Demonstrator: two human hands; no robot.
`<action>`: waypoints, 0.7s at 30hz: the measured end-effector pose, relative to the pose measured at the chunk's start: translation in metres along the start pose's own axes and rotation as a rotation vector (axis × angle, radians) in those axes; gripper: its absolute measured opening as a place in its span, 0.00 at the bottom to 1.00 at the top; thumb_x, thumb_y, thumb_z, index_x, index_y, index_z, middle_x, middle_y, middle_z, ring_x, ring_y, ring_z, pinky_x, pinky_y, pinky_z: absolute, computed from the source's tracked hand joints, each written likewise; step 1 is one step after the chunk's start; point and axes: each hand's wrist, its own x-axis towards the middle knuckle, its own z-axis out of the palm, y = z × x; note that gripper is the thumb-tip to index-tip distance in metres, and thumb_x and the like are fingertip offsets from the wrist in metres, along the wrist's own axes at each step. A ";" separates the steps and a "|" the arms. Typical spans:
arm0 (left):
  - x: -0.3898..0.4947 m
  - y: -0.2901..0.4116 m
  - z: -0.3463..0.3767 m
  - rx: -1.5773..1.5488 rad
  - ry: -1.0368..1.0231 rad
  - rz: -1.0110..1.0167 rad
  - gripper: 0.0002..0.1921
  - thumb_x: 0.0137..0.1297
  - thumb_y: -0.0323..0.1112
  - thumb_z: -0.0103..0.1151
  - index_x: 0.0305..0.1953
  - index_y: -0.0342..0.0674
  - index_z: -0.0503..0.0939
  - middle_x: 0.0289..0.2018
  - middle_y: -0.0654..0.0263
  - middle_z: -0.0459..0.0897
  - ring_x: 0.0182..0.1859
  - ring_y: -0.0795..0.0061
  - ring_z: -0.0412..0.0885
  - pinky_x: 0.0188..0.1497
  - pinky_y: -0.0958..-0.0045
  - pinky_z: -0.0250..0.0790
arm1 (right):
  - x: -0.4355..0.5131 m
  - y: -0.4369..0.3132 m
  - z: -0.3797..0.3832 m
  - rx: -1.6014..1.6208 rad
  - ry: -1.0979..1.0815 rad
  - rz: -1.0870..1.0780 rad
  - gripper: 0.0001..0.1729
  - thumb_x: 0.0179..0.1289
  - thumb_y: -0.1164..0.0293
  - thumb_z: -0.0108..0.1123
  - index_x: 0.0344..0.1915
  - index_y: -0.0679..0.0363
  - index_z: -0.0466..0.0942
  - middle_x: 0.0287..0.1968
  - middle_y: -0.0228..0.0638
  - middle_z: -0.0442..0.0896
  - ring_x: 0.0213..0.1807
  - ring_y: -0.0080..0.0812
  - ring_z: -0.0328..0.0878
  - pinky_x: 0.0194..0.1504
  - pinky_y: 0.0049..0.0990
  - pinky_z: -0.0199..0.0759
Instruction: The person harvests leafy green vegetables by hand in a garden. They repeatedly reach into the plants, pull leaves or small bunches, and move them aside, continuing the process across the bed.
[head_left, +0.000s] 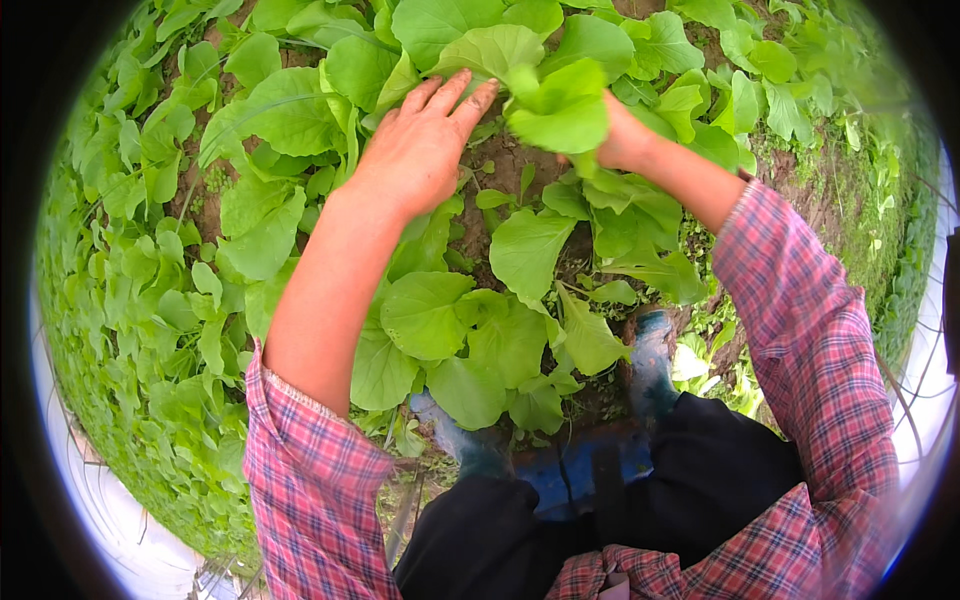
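My left hand (420, 146) reaches into the leafy green plants, back upward, with fingers slightly apart. Its fingertips touch the underside of a broad pale-green leaf (491, 51), and the thumb is hidden below the hand. My right hand (619, 135) is at the other side of a small soil gap, largely covered by leaves. It grips a leafy green plant (559, 112) whose leaves are blurred; the fingers and the stem are hidden. Between my arms and my feet, several loose-looking leafy greens (465, 330) spread over the brown soil (510, 165).
Dense leafy greens (150, 322) fill the bed to the left and ahead. My muddy boots (651, 360) stand close to the plants, with a blue object (581, 469) between my legs. Small weeds (825, 202) cover soil at right. White sheeting (926, 352) borders the far right.
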 end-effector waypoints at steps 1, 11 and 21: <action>-0.003 0.000 0.003 -0.011 -0.013 -0.017 0.45 0.49 0.22 0.62 0.68 0.53 0.51 0.68 0.63 0.52 0.68 0.59 0.53 0.69 0.64 0.52 | -0.022 -0.020 -0.021 0.191 -0.028 0.066 0.12 0.56 0.77 0.52 0.42 0.64 0.76 0.33 0.39 0.81 0.32 0.32 0.77 0.34 0.27 0.72; -0.002 0.060 -0.016 0.056 -0.256 0.115 0.38 0.54 0.35 0.62 0.65 0.44 0.56 0.60 0.58 0.66 0.57 0.59 0.69 0.63 0.63 0.58 | -0.258 -0.082 -0.168 -0.954 -1.202 0.759 0.23 0.47 0.73 0.64 0.48 0.58 0.74 0.36 0.40 0.81 0.41 0.41 0.79 0.44 0.36 0.73; -0.015 0.123 0.019 0.014 -0.190 0.198 0.40 0.54 0.43 0.62 0.65 0.40 0.55 0.61 0.55 0.64 0.60 0.55 0.65 0.60 0.58 0.59 | -0.018 -0.021 -0.038 -0.657 -0.372 0.169 0.15 0.55 0.68 0.60 0.42 0.64 0.75 0.39 0.47 0.79 0.43 0.47 0.77 0.44 0.38 0.72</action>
